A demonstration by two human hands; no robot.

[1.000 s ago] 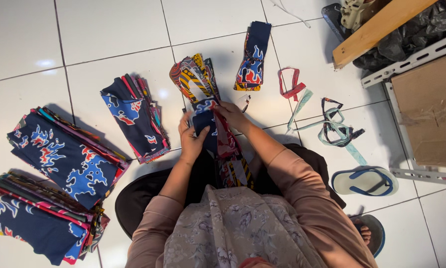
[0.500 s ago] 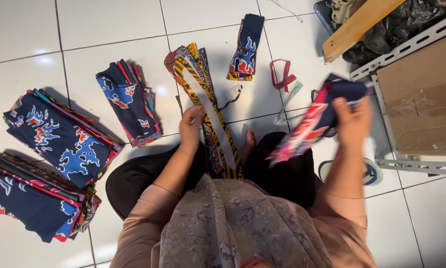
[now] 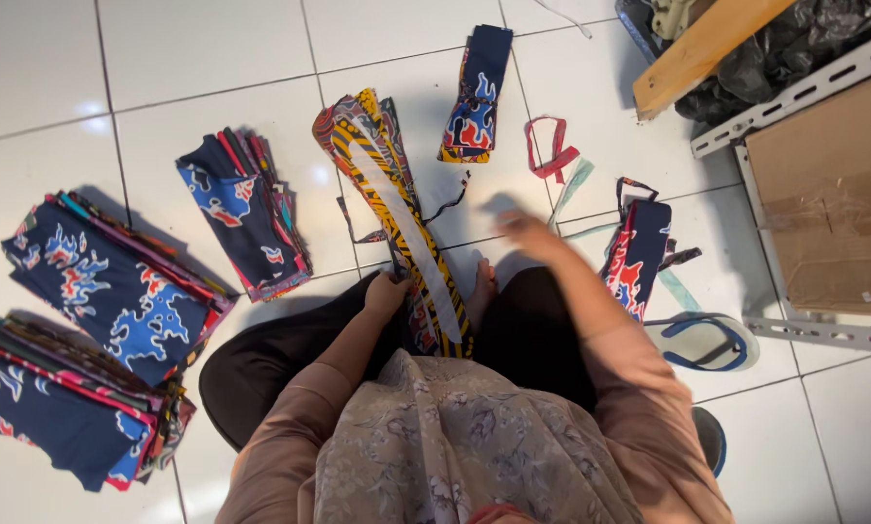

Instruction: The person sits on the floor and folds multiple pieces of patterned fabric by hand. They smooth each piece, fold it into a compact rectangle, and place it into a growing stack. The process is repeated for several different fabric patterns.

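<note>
Yellow-striped cloth pile (image 3: 402,228) runs from the lap onto the floor (image 3: 212,49). Left hand (image 3: 387,294) has its grip closed on the pile's near edge. Right hand (image 3: 521,233) blurred above the floor, empty; cannot tell its grip. Navy strip (image 3: 637,254) lies just right of it; sandal (image 3: 707,342) nearby.

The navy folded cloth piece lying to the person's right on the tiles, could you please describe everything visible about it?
The navy folded cloth piece is a long, narrow strip of printed fabric, dark blue with red, white and light-blue flame-like motifs. It lies flat on the white tiled floor, running roughly lengthwise away from the person, on top of loose fabric ties. No hand touches it; the blurred right hand is nearby.
</note>
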